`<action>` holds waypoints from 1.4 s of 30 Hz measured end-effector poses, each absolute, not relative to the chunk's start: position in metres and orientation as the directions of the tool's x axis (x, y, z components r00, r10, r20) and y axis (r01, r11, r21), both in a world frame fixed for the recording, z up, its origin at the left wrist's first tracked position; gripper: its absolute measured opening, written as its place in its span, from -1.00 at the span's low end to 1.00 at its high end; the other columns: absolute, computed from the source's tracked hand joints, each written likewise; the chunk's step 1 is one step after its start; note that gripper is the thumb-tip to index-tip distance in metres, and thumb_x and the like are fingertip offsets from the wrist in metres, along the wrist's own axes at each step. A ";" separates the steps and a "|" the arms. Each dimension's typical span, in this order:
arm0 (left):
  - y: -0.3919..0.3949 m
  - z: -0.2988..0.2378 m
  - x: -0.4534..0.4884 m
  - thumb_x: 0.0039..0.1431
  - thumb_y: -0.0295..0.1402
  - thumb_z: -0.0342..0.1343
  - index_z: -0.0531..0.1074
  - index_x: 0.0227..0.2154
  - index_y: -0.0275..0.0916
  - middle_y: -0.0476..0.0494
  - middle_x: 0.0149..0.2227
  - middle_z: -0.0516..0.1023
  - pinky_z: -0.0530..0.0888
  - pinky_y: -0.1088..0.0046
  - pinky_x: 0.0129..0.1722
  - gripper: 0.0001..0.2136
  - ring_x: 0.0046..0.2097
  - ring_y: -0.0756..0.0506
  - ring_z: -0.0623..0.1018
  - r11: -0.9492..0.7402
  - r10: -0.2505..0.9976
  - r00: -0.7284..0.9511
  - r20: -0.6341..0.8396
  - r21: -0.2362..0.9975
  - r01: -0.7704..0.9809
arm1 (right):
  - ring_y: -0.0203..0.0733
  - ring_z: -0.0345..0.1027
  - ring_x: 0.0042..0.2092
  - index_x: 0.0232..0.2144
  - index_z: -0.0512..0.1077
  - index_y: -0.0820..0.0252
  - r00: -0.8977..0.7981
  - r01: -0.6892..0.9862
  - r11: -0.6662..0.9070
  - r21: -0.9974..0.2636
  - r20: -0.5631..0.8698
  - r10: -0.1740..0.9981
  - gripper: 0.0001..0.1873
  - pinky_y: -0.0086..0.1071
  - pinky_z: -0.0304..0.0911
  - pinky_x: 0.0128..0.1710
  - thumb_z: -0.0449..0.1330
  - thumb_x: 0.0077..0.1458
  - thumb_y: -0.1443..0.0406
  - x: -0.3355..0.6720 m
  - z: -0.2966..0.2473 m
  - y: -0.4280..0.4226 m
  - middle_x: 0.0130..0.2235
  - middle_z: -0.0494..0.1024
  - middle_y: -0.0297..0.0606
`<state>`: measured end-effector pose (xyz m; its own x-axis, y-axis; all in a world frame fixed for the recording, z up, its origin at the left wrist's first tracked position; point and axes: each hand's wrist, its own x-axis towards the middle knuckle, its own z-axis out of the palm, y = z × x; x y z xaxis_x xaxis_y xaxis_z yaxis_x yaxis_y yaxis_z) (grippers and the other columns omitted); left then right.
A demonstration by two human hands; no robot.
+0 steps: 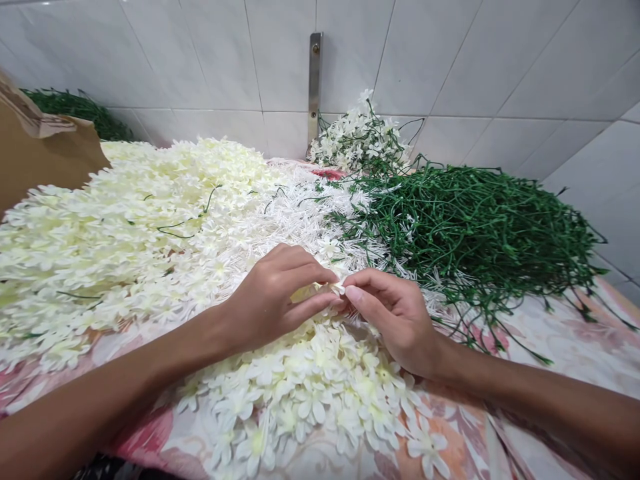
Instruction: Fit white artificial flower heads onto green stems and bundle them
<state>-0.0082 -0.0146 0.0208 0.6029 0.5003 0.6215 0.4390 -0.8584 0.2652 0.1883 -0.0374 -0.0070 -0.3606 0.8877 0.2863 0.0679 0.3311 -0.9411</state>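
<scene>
Pinched between the fingertips of my left hand (pixel 277 293) is a small white artificial flower (pixel 339 288). My right hand (pixel 395 317) meets it there, thumb and forefinger closed at the flower's edge; whether a tiny white piece sits in that pinch is hidden. Below both hands spreads a heap of loose cream-white fabric flowers (pixel 310 393). Just beyond them lie many thin white plastic stamens (pixel 295 213). To the right of these rises a big tangled pile of green plastic stems (pixel 480 227).
A larger mound of cream-white flowers (pixel 125 200) covers the left side, beside a brown cardboard box (pixel 45 147). Assembled white flowers on green stems (pixel 360 140) stand against the tiled wall (pixel 400 53). Floral cloth (pixel 560 340) covers the surface.
</scene>
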 end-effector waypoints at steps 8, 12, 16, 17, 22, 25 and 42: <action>-0.015 0.020 -0.008 0.14 -0.36 0.17 0.47 -0.31 -0.31 -0.12 -0.37 0.57 0.41 0.41 -0.29 -0.88 -0.31 -0.04 0.50 -0.857 0.504 0.600 0.621 0.272 0.438 | -0.32 0.32 -0.38 -0.35 0.41 0.23 -0.369 0.044 0.314 -0.948 0.277 0.887 -0.77 -0.45 0.24 -0.37 0.07 0.22 0.20 0.188 -0.008 -0.036 -0.42 0.44 -0.30; -0.015 0.021 -0.008 0.14 -0.35 0.17 0.46 -0.31 -0.30 -0.12 -0.37 0.57 0.41 0.42 -0.29 -0.88 -0.32 -0.03 0.50 -0.857 0.502 0.602 0.621 0.266 0.441 | -0.33 0.32 -0.39 -0.36 0.41 0.23 -0.371 0.042 0.314 -0.948 0.278 0.886 -0.77 -0.46 0.22 -0.38 0.07 0.23 0.21 0.188 -0.008 -0.037 -0.43 0.44 -0.31; -0.015 0.021 -0.008 0.13 -0.38 0.17 0.46 -0.31 -0.32 -0.12 -0.36 0.57 0.41 0.42 -0.28 -0.89 -0.31 -0.03 0.50 -0.858 0.501 0.605 0.619 0.266 0.439 | -0.34 0.30 -0.40 -0.37 0.41 0.23 -0.369 0.052 0.317 -0.947 0.277 0.887 -0.77 -0.46 0.21 -0.40 0.06 0.23 0.21 0.188 -0.007 -0.037 -0.44 0.43 -0.32; -0.015 0.021 -0.008 0.13 -0.38 0.18 0.47 -0.31 -0.32 -0.12 -0.36 0.57 0.41 0.41 -0.28 -0.89 -0.31 -0.03 0.50 -0.858 0.502 0.606 0.617 0.268 0.439 | -0.34 0.30 -0.40 -0.37 0.40 0.23 -0.368 0.054 0.317 -0.947 0.276 0.888 -0.77 -0.46 0.20 -0.40 0.06 0.23 0.21 0.188 -0.007 -0.038 -0.44 0.43 -0.32; -0.014 0.019 -0.008 0.14 -0.36 0.17 0.47 -0.30 -0.32 -0.11 -0.36 0.57 0.40 0.42 -0.28 -0.87 -0.31 -0.03 0.49 -0.857 0.505 0.605 0.616 0.271 0.439 | -0.34 0.30 -0.40 -0.37 0.41 0.22 -0.365 0.049 0.322 -0.946 0.283 0.887 -0.77 -0.47 0.21 -0.40 0.06 0.23 0.21 0.188 -0.007 -0.037 -0.44 0.43 -0.32; -0.014 0.019 -0.008 0.14 -0.36 0.17 0.47 -0.30 -0.32 -0.11 -0.36 0.57 0.40 0.42 -0.29 -0.87 -0.31 -0.02 0.49 -0.855 0.508 0.606 0.612 0.273 0.441 | -0.35 0.30 -0.40 -0.38 0.40 0.22 -0.367 0.050 0.321 -0.946 0.282 0.887 -0.77 -0.47 0.21 -0.40 0.06 0.23 0.22 0.187 -0.007 -0.037 -0.44 0.43 -0.33; -0.014 0.019 -0.008 0.15 -0.35 0.16 0.47 -0.31 -0.32 -0.12 -0.37 0.57 0.41 0.42 -0.29 -0.87 -0.32 -0.02 0.50 -0.856 0.505 0.612 0.609 0.259 0.448 | -0.34 0.31 -0.40 -0.38 0.41 0.20 -0.372 0.055 0.328 -0.943 0.286 0.883 -0.77 -0.46 0.21 -0.39 0.05 0.24 0.22 0.187 -0.007 -0.036 -0.44 0.44 -0.34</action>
<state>-0.0085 -0.0137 0.0189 0.6117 0.5046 0.6093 0.4476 -0.8558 0.2594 0.1874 -0.0364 -0.0073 -0.3717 0.8833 0.2859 0.0551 0.3284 -0.9429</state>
